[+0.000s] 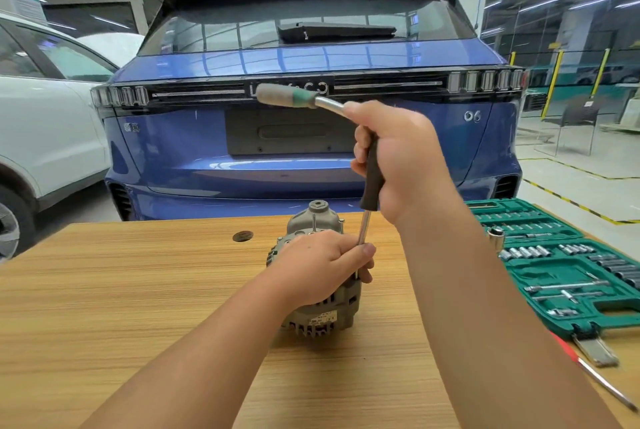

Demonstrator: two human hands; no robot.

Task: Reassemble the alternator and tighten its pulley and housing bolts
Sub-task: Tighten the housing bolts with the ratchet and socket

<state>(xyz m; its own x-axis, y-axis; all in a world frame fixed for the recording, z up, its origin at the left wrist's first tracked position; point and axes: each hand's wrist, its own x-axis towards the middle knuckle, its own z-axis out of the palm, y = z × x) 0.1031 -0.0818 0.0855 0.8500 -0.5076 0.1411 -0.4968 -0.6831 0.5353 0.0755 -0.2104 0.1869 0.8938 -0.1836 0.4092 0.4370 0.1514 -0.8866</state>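
Observation:
The grey alternator [313, 319] lies on its side on the wooden table [138, 290], its pulley end [318, 207] pointing away from me. My left hand [318, 269] rests over the housing and pinches the lower shaft of a driver near where its tip meets the housing. My right hand [398, 158] grips the driver's black handle [373, 182] above it. A ratchet handle [294, 96] with a grey and green grip sticks out to the left from the top of my right hand. The driver's tip is hidden by my left fingers.
An open green socket set case [568, 269] lies on the table at the right, with several sockets and extensions. A loose socket [496, 236] stands beside it. A red-handled screwdriver [595, 373] lies at the right front. A blue car [311, 116] stands right behind the table.

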